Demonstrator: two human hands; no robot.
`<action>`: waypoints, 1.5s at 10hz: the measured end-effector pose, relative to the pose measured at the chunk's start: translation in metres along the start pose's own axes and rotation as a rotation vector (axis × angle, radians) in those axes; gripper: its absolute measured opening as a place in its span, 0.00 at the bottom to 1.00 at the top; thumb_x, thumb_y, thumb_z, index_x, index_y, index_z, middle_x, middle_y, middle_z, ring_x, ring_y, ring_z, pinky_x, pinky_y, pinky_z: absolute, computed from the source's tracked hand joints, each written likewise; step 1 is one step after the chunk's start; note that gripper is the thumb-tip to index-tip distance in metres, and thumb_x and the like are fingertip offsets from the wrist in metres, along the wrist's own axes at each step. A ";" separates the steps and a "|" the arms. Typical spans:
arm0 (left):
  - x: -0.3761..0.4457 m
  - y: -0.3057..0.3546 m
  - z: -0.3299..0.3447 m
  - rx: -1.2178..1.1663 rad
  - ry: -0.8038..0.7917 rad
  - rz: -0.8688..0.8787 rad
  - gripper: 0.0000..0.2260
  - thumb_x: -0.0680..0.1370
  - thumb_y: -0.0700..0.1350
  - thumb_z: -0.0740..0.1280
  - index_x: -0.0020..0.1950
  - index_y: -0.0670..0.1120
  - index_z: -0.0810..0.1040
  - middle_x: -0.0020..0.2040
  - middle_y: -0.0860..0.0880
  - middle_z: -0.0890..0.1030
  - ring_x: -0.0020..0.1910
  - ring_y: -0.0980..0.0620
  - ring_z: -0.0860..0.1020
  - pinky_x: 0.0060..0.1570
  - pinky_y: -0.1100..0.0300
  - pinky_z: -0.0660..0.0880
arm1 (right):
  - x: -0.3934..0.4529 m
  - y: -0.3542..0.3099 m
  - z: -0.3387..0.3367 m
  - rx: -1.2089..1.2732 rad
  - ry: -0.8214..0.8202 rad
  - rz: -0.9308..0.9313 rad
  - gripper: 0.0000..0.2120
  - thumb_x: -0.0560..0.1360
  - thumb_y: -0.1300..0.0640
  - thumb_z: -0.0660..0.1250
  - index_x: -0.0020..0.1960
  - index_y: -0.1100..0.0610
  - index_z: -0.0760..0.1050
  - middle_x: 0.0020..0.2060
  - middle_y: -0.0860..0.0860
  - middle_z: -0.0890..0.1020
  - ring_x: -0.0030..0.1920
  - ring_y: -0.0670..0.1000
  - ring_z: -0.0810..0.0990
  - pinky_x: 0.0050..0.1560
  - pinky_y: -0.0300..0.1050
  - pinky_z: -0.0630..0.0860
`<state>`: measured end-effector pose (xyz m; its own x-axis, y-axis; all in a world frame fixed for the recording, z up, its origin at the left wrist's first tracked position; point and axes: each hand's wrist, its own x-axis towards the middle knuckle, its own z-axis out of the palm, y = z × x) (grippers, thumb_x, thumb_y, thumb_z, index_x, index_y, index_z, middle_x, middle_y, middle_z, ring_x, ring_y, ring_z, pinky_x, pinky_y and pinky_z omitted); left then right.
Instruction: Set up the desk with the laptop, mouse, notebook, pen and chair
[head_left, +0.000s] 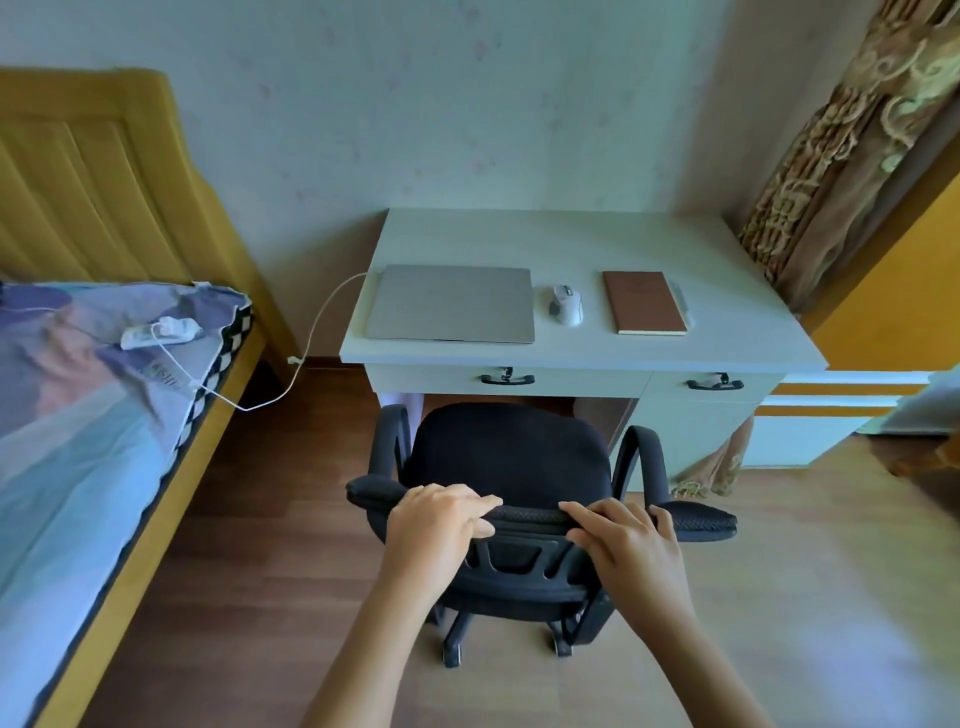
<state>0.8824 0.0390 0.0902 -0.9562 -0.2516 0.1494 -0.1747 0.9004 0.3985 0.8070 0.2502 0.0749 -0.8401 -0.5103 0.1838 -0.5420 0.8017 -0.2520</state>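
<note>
A black office chair (511, 457) stands in front of the white desk (571, 239), its seat facing the kneehole. My left hand (436, 525) and my right hand (628, 545) both grip the top of its backrest. On the desk lie a closed grey laptop (451, 310), a white mouse (566, 304) to its right, and a brown notebook (644, 302). A grey pen (681, 301) lies along the notebook's right edge, partly hidden.
A bed (78, 415) with a yellow headboard stands at the left; a white charger (161, 331) rests on it, its cable running to the laptop. Patterned curtains (841, 135) hang at the right. The desk has two drawers with black handles (507, 378). Wooden floor lies around the chair.
</note>
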 end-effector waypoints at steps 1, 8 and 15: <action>0.010 -0.003 0.002 -0.029 0.024 -0.025 0.12 0.71 0.43 0.74 0.52 0.56 0.84 0.48 0.57 0.84 0.46 0.51 0.80 0.43 0.57 0.72 | 0.016 0.002 0.003 -0.008 -0.009 -0.028 0.18 0.75 0.45 0.53 0.55 0.44 0.79 0.42 0.43 0.80 0.43 0.53 0.79 0.51 0.59 0.74; 0.040 -0.003 0.005 -0.013 0.053 -0.093 0.12 0.73 0.47 0.71 0.55 0.59 0.82 0.51 0.61 0.83 0.50 0.54 0.78 0.43 0.60 0.69 | 0.068 0.023 0.010 0.068 -0.059 -0.107 0.12 0.75 0.47 0.62 0.56 0.45 0.80 0.43 0.45 0.82 0.43 0.55 0.80 0.52 0.62 0.72; 0.030 -0.010 -0.019 -0.381 -0.146 -0.215 0.14 0.78 0.56 0.64 0.60 0.54 0.78 0.59 0.57 0.80 0.60 0.57 0.75 0.58 0.61 0.72 | 0.062 -0.029 -0.049 0.187 -0.096 0.119 0.10 0.74 0.46 0.65 0.52 0.45 0.79 0.45 0.41 0.83 0.48 0.44 0.80 0.49 0.43 0.75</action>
